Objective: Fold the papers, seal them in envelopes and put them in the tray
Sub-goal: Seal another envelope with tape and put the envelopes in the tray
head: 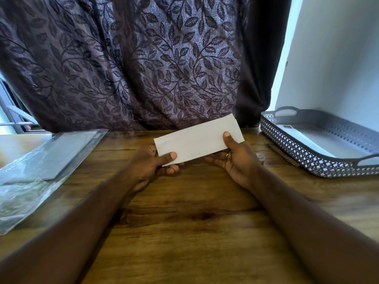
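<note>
A long white envelope (198, 139) is held above the wooden table (184, 201), tilted with its right end higher. My left hand (151, 162) pinches its lower left corner, thumb on top and fingers beneath. My right hand (235, 158) pinches the right part, thumb on the face and fingers under it. The grey perforated tray (303, 158) with handles stands at the right; a white envelope (320, 140) lies inside it. I cannot tell whether the held envelope's flap is sealed.
A clear plastic packet (41, 167) with grey sheets inside lies on the table's left side. A pen (284, 154) lies just in front of the tray. A dark leaf-patterned curtain (143, 68) hangs behind the table; a white wall is at the right.
</note>
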`<state>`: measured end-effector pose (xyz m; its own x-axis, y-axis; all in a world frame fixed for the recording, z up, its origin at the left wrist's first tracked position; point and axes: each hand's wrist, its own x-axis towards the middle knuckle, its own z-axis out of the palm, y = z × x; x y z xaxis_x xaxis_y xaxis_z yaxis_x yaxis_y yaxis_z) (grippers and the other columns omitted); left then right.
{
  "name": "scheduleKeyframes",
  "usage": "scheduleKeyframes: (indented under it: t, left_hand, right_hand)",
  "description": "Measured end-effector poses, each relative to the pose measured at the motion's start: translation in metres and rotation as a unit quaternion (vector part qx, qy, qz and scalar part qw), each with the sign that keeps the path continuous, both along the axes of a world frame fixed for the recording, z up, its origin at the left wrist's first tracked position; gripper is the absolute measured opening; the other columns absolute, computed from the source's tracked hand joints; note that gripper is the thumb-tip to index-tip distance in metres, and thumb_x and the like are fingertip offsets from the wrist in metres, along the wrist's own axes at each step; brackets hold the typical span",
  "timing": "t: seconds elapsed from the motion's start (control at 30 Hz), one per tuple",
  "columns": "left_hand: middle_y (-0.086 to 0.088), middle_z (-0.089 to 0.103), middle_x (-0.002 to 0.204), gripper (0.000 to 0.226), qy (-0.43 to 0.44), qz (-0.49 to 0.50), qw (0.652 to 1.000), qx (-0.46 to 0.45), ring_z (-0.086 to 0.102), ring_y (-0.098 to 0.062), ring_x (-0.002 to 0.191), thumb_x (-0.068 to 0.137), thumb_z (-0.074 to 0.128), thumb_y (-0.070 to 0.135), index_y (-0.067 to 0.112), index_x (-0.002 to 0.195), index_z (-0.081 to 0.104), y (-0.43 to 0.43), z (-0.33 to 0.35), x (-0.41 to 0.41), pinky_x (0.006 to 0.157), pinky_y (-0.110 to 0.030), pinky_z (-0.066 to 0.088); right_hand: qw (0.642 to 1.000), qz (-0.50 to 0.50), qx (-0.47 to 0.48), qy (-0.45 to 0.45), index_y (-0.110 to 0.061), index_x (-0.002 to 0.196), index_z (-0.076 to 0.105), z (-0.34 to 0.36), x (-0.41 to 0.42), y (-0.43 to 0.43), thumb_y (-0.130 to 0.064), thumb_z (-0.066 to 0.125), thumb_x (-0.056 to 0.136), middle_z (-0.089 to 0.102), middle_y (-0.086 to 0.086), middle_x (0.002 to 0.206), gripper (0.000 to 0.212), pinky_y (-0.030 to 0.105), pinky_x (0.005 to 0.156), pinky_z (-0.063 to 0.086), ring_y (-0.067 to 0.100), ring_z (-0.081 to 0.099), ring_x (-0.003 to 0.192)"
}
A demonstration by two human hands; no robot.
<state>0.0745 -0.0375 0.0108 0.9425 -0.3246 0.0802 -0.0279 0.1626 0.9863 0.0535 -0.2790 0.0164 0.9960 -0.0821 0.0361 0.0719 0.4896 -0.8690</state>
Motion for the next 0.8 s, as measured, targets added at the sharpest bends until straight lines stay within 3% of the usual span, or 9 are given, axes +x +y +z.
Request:
scheduleKeyframes:
  t: [0.17, 0.3, 0.4, 0.5, 0.63, 0.7, 0.8]
  left_hand:
    - [-0.018, 0.077, 0.095, 0.031, 0.005, 0.036, 0.999, 0.011, 0.070, -0.014, 0.061, 0.085, 0.070, 0.007, 0.005, 0.116, 0.066, 0.011, 0.002, 0.003, 0.052, -0.019, 0.056]
    - [-0.012, 0.078, 0.086, 0.022, 0.028, 0.093, 0.995, -0.020, 0.068, -0.010, 0.059, 0.091, 0.066, 0.004, 0.000, 0.113, 0.067, 0.024, 0.007, 0.007, 0.052, -0.017, 0.056]
    - [-0.010, 0.074, 0.077, 0.028, 0.036, 0.121, 0.982, -0.140, 0.068, -0.010, 0.060, 0.090, 0.068, 0.015, -0.003, 0.111, 0.065, 0.025, 0.012, 0.007, 0.053, -0.017, 0.056]
    - [-0.011, 0.073, 0.097, 0.039, 0.008, 0.105, 0.964, -0.245, 0.072, -0.013, 0.076, 0.083, 0.069, 0.029, 0.004, 0.113, 0.066, 0.011, 0.013, 0.000, 0.068, -0.023, 0.061]
    - [-0.013, 0.071, 0.122, 0.039, -0.006, -0.010, 0.985, -0.174, 0.069, -0.029, 0.111, 0.086, 0.069, 0.019, 0.011, 0.124, 0.064, -0.027, 0.000, -0.019, 0.088, -0.040, 0.060]
    - [-0.019, 0.068, 0.123, 0.040, -0.022, -0.029, 0.992, -0.117, 0.067, -0.035, 0.108, 0.087, 0.071, 0.022, 0.008, 0.125, 0.066, -0.041, -0.004, -0.024, 0.085, -0.040, 0.060]
    - [-0.018, 0.072, 0.116, 0.031, -0.014, 0.010, 0.993, -0.119, 0.067, -0.033, 0.100, 0.091, 0.069, 0.022, 0.013, 0.121, 0.067, -0.049, -0.006, -0.025, 0.079, -0.042, 0.059]
  right_hand:
    - [0.999, 0.015, -0.021, 0.018, -0.006, 0.121, 0.059, -0.001, 0.000, -0.005, -0.019, 0.054, 0.103, 0.077, 0.014, 0.106, 0.023, 0.047, 0.070, 0.061, 0.035, 0.075, 0.094]
    - [0.990, 0.038, -0.134, 0.014, -0.006, 0.124, 0.061, -0.002, -0.001, -0.004, -0.008, 0.059, 0.099, 0.076, 0.013, 0.107, 0.025, 0.037, 0.064, 0.061, 0.031, 0.076, 0.091]
    - [0.961, 0.068, -0.268, -0.006, -0.008, 0.121, 0.060, -0.001, -0.004, 0.001, -0.018, 0.057, 0.102, 0.078, 0.015, 0.094, 0.022, 0.032, 0.055, 0.059, 0.032, 0.077, 0.081]
    - [0.952, 0.060, -0.300, -0.022, -0.014, 0.114, 0.061, -0.001, -0.006, 0.008, -0.024, 0.057, 0.103, 0.078, 0.013, 0.087, 0.015, 0.029, 0.048, 0.056, 0.028, 0.075, 0.067]
    - [0.951, 0.057, -0.298, -0.066, -0.012, 0.108, 0.067, -0.003, -0.012, 0.021, -0.027, 0.060, 0.101, 0.078, 0.012, 0.085, 0.018, 0.034, 0.053, 0.056, 0.026, 0.073, 0.062]
    - [0.948, 0.070, -0.298, -0.087, -0.010, 0.105, 0.071, -0.004, -0.014, 0.028, -0.032, 0.062, 0.100, 0.078, 0.013, 0.085, 0.024, 0.033, 0.054, 0.057, 0.027, 0.073, 0.063]
    - [0.946, 0.096, -0.294, -0.093, -0.009, 0.102, 0.073, -0.006, -0.015, 0.034, -0.034, 0.062, 0.099, 0.078, 0.014, 0.086, 0.027, 0.031, 0.055, 0.058, 0.027, 0.073, 0.065]
